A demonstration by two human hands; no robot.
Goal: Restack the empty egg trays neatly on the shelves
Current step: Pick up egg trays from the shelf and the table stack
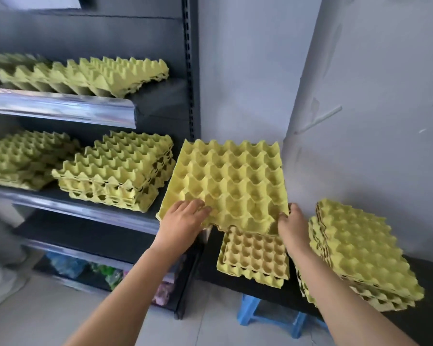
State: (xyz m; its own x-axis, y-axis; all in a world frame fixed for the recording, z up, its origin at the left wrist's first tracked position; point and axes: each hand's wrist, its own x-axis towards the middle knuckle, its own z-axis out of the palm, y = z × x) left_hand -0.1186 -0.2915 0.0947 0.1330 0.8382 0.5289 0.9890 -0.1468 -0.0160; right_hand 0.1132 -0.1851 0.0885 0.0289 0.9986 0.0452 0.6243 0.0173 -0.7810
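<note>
Item in hand: one held tray (pixel 225 181), raised and tilted, its far edge up, in the open gap beside the shelf unit (pixel 191 71). The left hand (pixel 183 218) grips its near-left corner with the fingers (pixel 198 208) laid over the top. The right hand (pixel 291 226) pinches its near-right corner, thumb on top; the other fingers are hidden beneath.

Progress, as judged: partway.
- Left of the held tray, the middle-shelf stack (pixel 115 171) is shelved but its layers sit offset.
- Further left, a second stack (pixel 23 158) looks loosely nested.
- Above and left of the held tray, the upper-shelf trays (pixel 85 73) lie fanned out, not squared.
- Directly below the held tray, a small stack (pixel 254 258) waits on the black desk (pixel 210 260).
- Right of and below the held tray, a taller skewed stack (pixel 355 250) also awaits shelving.

Materials: the trays are yellow-green moulded pulp, matt and fibrous, square, with a grid of cups and peaks and scalloped edges. The shelf unit is dark metal with glossy rails. Below the held tray, a blue plastic stool (pixel 268 318) stands under the desk.
</note>
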